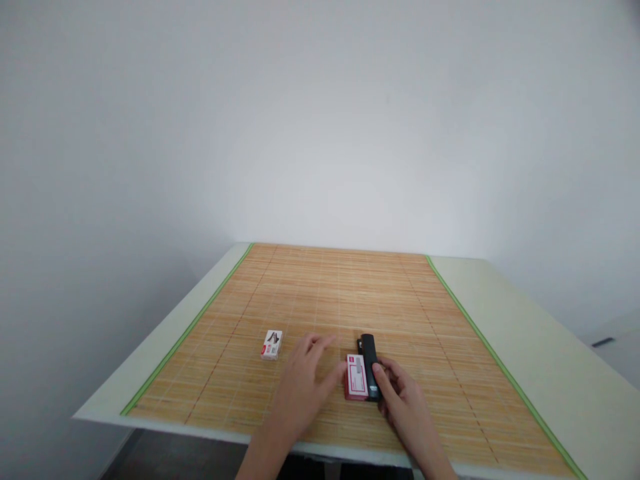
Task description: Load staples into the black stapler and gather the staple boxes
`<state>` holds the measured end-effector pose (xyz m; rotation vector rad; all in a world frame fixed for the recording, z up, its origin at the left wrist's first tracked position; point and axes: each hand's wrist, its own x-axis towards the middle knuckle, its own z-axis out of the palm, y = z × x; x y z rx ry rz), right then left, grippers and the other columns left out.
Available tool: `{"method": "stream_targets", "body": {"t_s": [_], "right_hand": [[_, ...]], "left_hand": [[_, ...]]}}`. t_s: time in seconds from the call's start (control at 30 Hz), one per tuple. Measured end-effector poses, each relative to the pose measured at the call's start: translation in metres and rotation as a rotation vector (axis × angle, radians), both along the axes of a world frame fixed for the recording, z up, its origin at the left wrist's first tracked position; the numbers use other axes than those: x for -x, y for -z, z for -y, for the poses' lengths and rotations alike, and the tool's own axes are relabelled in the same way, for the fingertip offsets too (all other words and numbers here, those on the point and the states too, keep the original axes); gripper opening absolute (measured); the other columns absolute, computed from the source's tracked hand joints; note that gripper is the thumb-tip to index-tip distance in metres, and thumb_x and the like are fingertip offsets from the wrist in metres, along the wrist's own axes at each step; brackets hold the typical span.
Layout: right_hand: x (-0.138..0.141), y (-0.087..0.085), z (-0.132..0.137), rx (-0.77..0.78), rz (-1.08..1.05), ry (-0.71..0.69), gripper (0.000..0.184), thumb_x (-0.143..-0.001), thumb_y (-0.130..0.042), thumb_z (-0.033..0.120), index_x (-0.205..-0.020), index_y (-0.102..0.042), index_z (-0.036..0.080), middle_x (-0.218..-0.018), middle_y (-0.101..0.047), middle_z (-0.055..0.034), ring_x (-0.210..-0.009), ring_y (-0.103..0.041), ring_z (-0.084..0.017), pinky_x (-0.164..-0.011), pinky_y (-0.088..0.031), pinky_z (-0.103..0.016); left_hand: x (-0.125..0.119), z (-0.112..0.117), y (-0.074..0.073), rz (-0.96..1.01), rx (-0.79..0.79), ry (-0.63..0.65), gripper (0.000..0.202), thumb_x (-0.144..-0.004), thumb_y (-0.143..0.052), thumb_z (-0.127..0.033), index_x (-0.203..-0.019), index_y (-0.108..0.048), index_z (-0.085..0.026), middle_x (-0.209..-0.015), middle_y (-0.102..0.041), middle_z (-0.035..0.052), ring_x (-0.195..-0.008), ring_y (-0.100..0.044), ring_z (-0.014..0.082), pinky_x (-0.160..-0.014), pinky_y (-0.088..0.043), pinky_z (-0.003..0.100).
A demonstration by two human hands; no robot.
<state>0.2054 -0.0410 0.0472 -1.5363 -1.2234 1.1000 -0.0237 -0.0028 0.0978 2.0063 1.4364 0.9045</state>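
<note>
A black stapler (369,352) lies lengthwise on the bamboo mat, pointing away from me. My right hand (406,403) grips its near right side, the thumb on top and the other fingers curled at the edge. Against the stapler's left side sits a red and white box (356,377). Just left of that box is my left hand (304,381), its fingers apart and nothing held. Its thumb tip is at the box's left edge; whether they touch I cannot tell. Further left, a small white box with a stapler picture (272,344) rests on the mat.
The bamboo mat (340,287) with green edging covers the middle of a pale table (500,293). A plain white wall (330,133) stands behind the far edge. The table's front edge lies under my forearms.
</note>
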Motion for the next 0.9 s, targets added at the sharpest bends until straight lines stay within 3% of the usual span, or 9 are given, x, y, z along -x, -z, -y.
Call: {"method": "stream_targets", "body": {"t_s": [0.1, 0.2, 0.33, 0.4, 0.5, 0.57, 0.67, 0.77, 0.9], "right_hand": [[0.000, -0.003, 0.002, 0.014, -0.005, 0.003, 0.064, -0.097, -0.048, 0.070, -0.128, -0.065, 0.017, -0.062, -0.061, 0.0012, -0.049, -0.056, -0.017, -0.046, -0.041, -0.027], [-0.002, 0.001, 0.003, 0.026, -0.022, 0.025, 0.069, -0.095, -0.047, 0.074, -0.130, -0.065, 0.018, -0.058, -0.058, 0.0018, -0.049, -0.055, -0.018, -0.046, -0.041, -0.027], [-0.007, 0.008, 0.005, -0.016, -0.054, 0.068, 0.069, -0.094, -0.050, 0.074, -0.129, -0.067, 0.017, -0.060, -0.059, 0.0012, -0.050, -0.054, -0.017, -0.046, -0.040, -0.027], [-0.010, 0.009, 0.007, -0.068, -0.048, 0.091, 0.064, -0.094, -0.053, 0.071, -0.125, -0.069, 0.017, -0.069, -0.066, -0.0026, -0.059, -0.061, -0.019, -0.053, -0.049, -0.029], [-0.013, 0.010, 0.015, -0.159, -0.008, 0.109, 0.054, -0.094, -0.060, 0.062, -0.127, -0.069, 0.020, -0.111, -0.076, -0.0122, -0.098, -0.073, -0.027, -0.087, -0.060, -0.038], [-0.014, 0.011, 0.022, -0.211, 0.061, 0.081, 0.054, -0.094, -0.063, 0.056, -0.138, -0.064, 0.024, -0.140, -0.066, -0.0128, -0.128, -0.063, -0.031, -0.111, -0.051, -0.047], [-0.011, 0.014, 0.030, -0.256, 0.241, -0.011, 0.066, -0.093, -0.066, 0.046, -0.154, -0.049, 0.027, -0.159, -0.048, -0.0097, -0.149, -0.042, -0.032, -0.125, -0.031, -0.056], [-0.004, 0.018, 0.033, -0.270, 0.391, -0.063, 0.078, -0.091, -0.068, 0.040, -0.161, -0.037, 0.027, -0.166, -0.037, -0.0078, -0.154, -0.032, -0.033, -0.127, -0.027, -0.059], [0.002, 0.023, 0.029, -0.324, 0.534, -0.087, 0.076, -0.090, -0.069, 0.035, -0.160, -0.040, 0.029, -0.160, -0.047, -0.0062, -0.150, -0.039, -0.035, -0.129, -0.020, -0.062]], "left_hand": [[0.043, -0.015, -0.002, -0.032, -0.063, -0.294, 0.036, -0.102, -0.049, -0.050, -0.110, -0.074, -0.025, -0.100, -0.071, 0.0057, -0.092, -0.066, 0.0236, -0.085, -0.050, 0.036], [0.092, -0.033, 0.004, -0.051, 0.031, -0.544, 0.041, -0.095, -0.055, -0.057, -0.110, -0.075, -0.024, -0.083, -0.072, 0.0027, -0.074, -0.066, 0.0226, -0.070, -0.048, 0.033], [0.119, -0.045, 0.016, -0.001, 0.278, -0.372, 0.049, -0.089, -0.061, -0.061, -0.107, -0.080, -0.020, -0.085, -0.078, 0.0059, -0.078, -0.071, 0.0256, -0.070, -0.050, 0.034], [0.110, -0.046, 0.019, 0.055, 0.318, -0.314, 0.050, -0.090, -0.059, -0.061, -0.105, -0.081, -0.019, -0.086, -0.079, 0.0072, -0.074, -0.072, 0.0251, -0.068, -0.050, 0.033], [0.080, -0.048, 0.022, 0.118, 0.334, -0.263, 0.050, -0.091, -0.058, -0.061, -0.104, -0.082, -0.018, -0.082, -0.079, 0.0076, -0.066, -0.070, 0.0233, -0.063, -0.049, 0.032], [0.055, -0.053, 0.025, 0.149, 0.333, -0.211, 0.049, -0.092, -0.058, -0.060, -0.104, -0.082, -0.018, -0.084, -0.080, 0.0086, -0.066, -0.070, 0.0230, -0.062, -0.049, 0.031], [0.019, -0.062, 0.031, 0.175, 0.339, -0.134, 0.046, -0.091, -0.060, -0.057, -0.102, -0.082, -0.018, -0.085, -0.080, 0.0088, -0.067, -0.070, 0.0222, -0.061, -0.048, 0.030], [-0.010, -0.068, 0.035, 0.194, 0.346, -0.067, 0.045, -0.092, -0.059, -0.056, -0.096, -0.082, -0.018, -0.076, -0.078, 0.0072, -0.065, -0.069, 0.0210, -0.061, -0.047, 0.029], [-0.031, -0.068, 0.035, 0.213, 0.337, -0.005, 0.045, -0.094, -0.057, -0.054, -0.088, -0.082, -0.017, -0.073, -0.076, 0.0063, -0.064, -0.069, 0.0200, -0.060, -0.045, 0.029]]}}
